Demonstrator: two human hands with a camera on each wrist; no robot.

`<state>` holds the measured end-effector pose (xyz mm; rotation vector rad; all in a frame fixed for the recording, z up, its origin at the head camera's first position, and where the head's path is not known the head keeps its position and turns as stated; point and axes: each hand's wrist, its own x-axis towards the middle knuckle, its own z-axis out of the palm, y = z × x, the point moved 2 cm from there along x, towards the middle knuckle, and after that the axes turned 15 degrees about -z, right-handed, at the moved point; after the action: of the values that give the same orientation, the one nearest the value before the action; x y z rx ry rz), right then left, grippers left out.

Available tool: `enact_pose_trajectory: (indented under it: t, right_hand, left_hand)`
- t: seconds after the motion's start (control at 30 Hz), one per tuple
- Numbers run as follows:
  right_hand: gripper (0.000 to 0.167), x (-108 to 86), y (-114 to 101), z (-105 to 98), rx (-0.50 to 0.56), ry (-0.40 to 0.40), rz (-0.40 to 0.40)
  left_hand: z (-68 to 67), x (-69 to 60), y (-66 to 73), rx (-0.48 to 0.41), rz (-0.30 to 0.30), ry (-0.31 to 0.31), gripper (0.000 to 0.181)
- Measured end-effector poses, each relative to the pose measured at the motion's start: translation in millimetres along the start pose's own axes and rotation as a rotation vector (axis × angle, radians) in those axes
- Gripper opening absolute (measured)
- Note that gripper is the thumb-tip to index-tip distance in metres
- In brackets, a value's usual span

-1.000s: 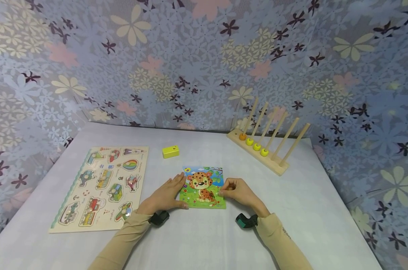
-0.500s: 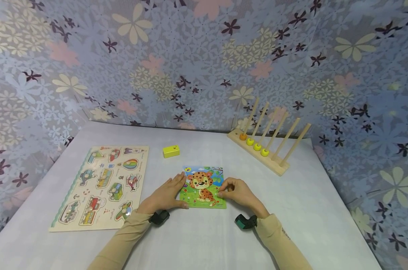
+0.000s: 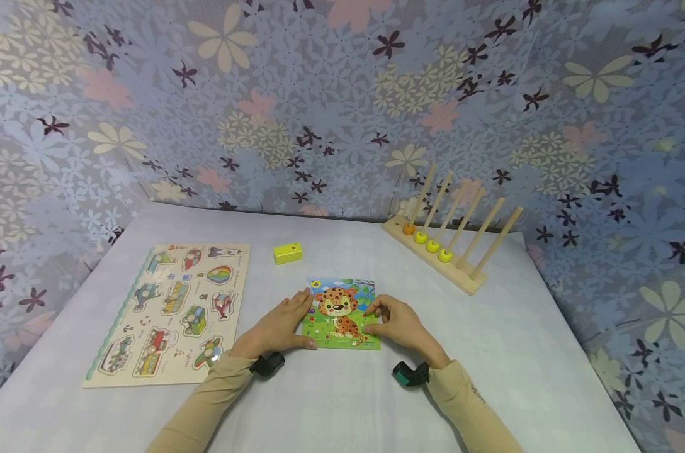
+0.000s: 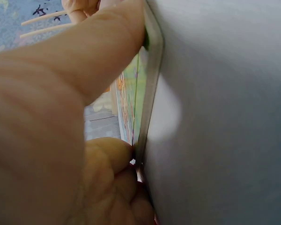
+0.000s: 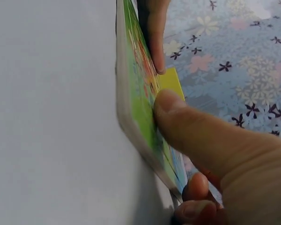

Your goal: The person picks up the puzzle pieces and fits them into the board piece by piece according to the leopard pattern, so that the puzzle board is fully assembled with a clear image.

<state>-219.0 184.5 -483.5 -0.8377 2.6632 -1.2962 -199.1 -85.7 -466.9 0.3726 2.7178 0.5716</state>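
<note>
A square jigsaw puzzle with a cartoon leopard on green grass lies flat on the table between the hands. Along its left edge rests my left hand, fingers extended, with the thumb at the near left corner; the left wrist view shows that thumb over the puzzle's edge. My right hand holds the right side with bent fingers. In the right wrist view its thumb lies on the picture face and other fingertips meet the edge. The puzzle's underside is hidden.
A cream peg puzzle board with vehicle pieces lies to the left. Behind the leopard puzzle sits a yellow block. A wooden rack with upright rods and several beads stands at the back right. Patterned fabric rises behind the table.
The right hand has shifted slightly left, its thumb and fingers now further over the puzzle and spread more apart. The left hand and the puzzle have stayed in place.
</note>
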Motion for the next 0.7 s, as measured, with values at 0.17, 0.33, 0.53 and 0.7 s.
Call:
enact_pose_trajectory:
  t: [0.17, 0.33, 0.53, 0.7]
  right_hand:
    - [0.031, 0.2, -3, 1, -0.036, 0.006, 0.005]
    - [0.031, 0.1, -7, 0, -0.063, 0.005, -0.009]
    - [0.033, 0.5, -12, 0, -0.104, 0.0, -0.022]
    - [0.033, -0.3, -9, 0, -0.079, -0.007, -0.033]
  left_hand:
    - [-0.7, -0.9, 0.3, 0.003, -0.004, -0.001, 0.1]
    - [-0.5, -0.1, 0.6, -0.001, -0.006, -0.003, 0.101]
    - [-1.4, -0.8, 1.0, -0.007, -0.013, -0.005, 0.101]
    - [-0.8, 0.2, 1.4, -0.008, -0.021, -0.01, 0.101]
